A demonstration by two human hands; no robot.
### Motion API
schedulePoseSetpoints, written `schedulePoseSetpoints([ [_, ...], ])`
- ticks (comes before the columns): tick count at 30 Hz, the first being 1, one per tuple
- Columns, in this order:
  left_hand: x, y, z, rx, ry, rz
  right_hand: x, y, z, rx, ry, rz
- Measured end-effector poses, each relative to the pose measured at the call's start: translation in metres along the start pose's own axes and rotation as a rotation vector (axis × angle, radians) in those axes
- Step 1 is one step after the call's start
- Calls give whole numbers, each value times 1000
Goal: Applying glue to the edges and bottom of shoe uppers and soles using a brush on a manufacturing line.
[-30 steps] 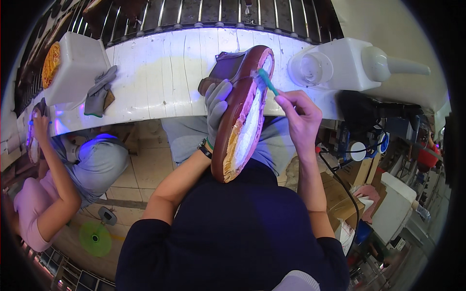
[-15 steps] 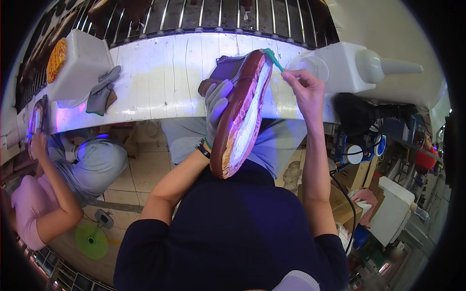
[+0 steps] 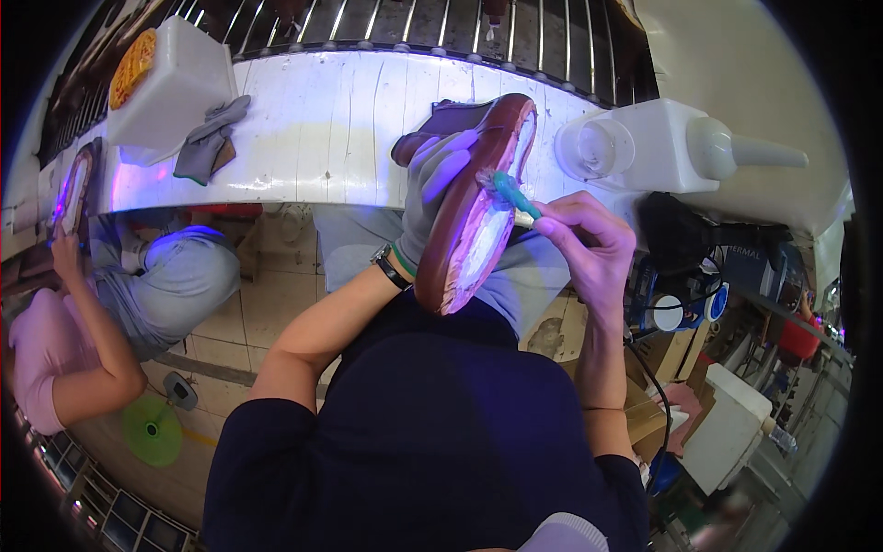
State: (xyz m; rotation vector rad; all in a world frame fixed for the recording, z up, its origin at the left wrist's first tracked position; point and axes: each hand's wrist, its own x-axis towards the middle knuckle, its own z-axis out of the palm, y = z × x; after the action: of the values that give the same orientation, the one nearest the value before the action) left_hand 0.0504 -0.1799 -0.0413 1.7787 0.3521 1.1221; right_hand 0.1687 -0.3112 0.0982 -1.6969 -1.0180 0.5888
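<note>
A brown leather shoe [image 3: 480,244] is held tilted over the near edge of the white bench, its underside turned up and to the right. Whitish coating covers the middle of that underside, and rough pinkish-tan leather rims it. My left hand [image 3: 430,189], in a grey glove, is wrapped round the shoe's left side. Bare fingers of my right hand [image 3: 593,244] pinch the end of a small brush [image 3: 515,194] with a green handle. Its bristles touch the underside about halfway along. Beyond the brush stands a clear cup [image 3: 593,149] beside a white jug [image 3: 655,138] with a long spout.
Grey gloves [image 3: 210,138] lie on the bench [image 3: 322,166] by a white container [image 3: 189,87] with orange contents. Metal rollers [image 3: 418,28] run along the far side. At left a co-worker [image 3: 87,359] holds another shoe [image 3: 75,193]. Boxes [image 3: 685,354] and cables stand at right.
The brush has moved from the shoe's far tip down to the middle of its underside, my right hand coming nearer with it. My left hand keeps the shoe, shifted slightly. The view has shifted a little.
</note>
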Motion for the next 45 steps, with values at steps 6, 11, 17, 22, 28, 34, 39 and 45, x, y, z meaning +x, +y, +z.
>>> schedulePoseSetpoints([
  [6,3,-8,-5,97,-105,-6,-3,-12,-2,-13,-50,-95],
  [11,6,-1,-9,55,-237,-71,-7,-24,-1,-46,-85,-200],
  [17,39,51,-31,321,-231,268,-10,-47,-5,-141,-108,-305],
  [22,58,81,-41,327,-332,256,-5,-63,-13,-190,-80,-420],
  [28,78,81,-59,-218,-614,-119,17,-72,-21,-289,-5,-521],
  [34,123,64,-66,-587,-887,-293,50,-80,-31,-398,40,-571],
  [39,161,53,-62,-516,-1141,-414,73,-92,-45,-524,11,-527],
  [45,187,37,-51,-393,-1294,-346,87,-96,-59,-685,-106,-518],
])
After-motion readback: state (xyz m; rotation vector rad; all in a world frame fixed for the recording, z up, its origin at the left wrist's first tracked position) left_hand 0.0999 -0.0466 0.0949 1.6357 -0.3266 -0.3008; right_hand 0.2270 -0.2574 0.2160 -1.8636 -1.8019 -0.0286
